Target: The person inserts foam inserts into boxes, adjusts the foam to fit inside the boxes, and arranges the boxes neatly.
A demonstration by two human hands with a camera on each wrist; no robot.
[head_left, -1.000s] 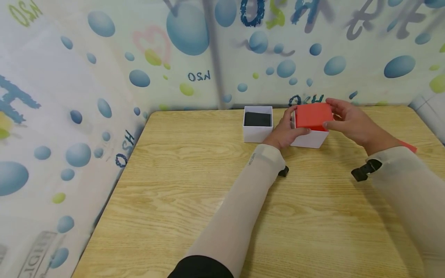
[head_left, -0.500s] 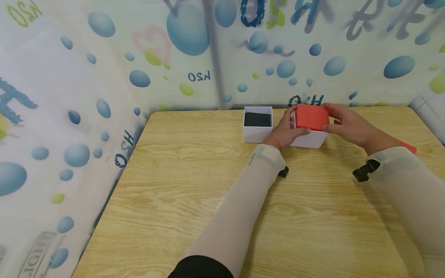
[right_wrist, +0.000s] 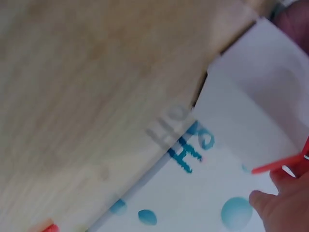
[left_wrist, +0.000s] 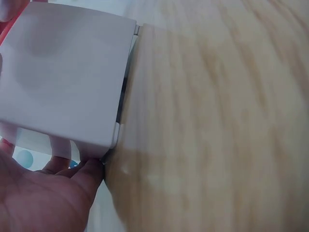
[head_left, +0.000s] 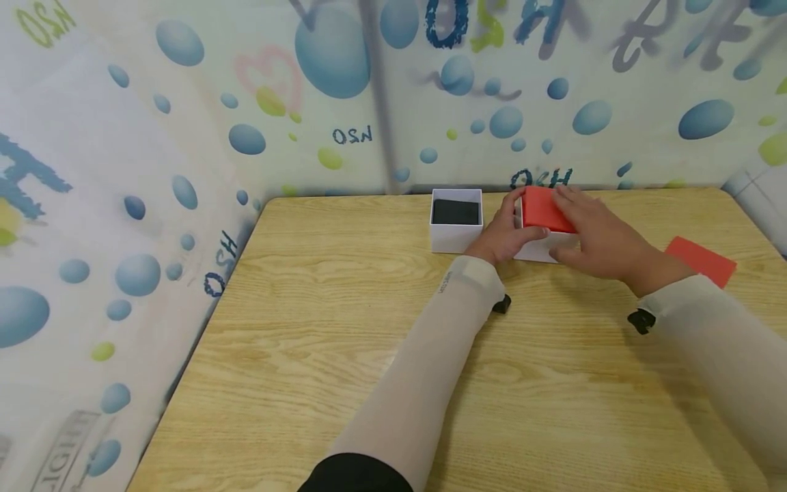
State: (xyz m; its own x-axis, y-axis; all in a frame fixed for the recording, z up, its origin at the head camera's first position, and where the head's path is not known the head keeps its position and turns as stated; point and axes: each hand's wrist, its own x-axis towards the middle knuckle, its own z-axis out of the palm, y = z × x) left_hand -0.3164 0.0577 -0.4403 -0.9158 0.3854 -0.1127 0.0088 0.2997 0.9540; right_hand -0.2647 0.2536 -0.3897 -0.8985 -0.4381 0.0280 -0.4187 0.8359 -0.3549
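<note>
A white box (head_left: 537, 250) stands near the table's far edge with a red cover (head_left: 541, 208) over its top. My left hand (head_left: 503, 234) grips the box from its left side, the thumb along the front and the fingers behind. In the left wrist view those fingers (left_wrist: 88, 176) curl around a lower corner of the white wall. My right hand (head_left: 605, 236) lies over the cover's right part with straight fingers, its thumb low at the box front. The right wrist view catches the cover's thin red edge (right_wrist: 277, 163) at the rim beside the fingertips.
Just left of the gripped box, a second white box (head_left: 451, 239) holds a black object (head_left: 456, 212). A flat red sheet (head_left: 701, 261) lies on the wooden table (head_left: 307, 342) to the right, near the right forearm. A patterned wall (head_left: 522, 82) rises behind the table.
My right hand has shifted from the cover's right side to lie over its top, uncovering more of the red sheet. The cover's right side has moved slightly left. My left hand has stayed put.
</note>
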